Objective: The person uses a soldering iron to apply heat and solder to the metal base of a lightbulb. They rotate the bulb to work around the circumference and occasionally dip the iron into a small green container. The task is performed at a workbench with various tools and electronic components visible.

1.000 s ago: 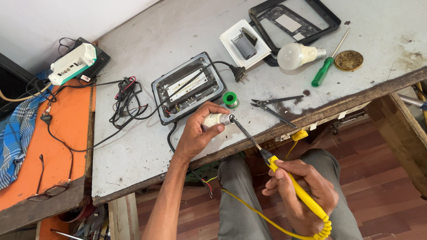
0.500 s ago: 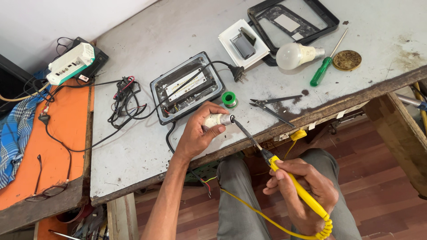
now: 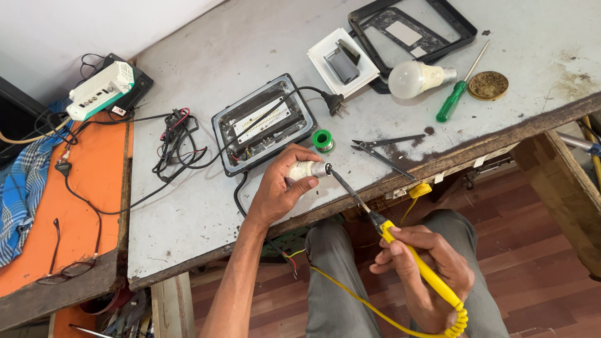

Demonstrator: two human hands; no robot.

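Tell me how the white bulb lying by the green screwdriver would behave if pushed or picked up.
The bulb lies on its side on the table, so its round globe would probably roll if nudged. It looks light for its size. The smooth globe may be slippery and could crack if dropped; the narrower base end looks easier to grip. The screwdriver beside it might stop a roll that way.
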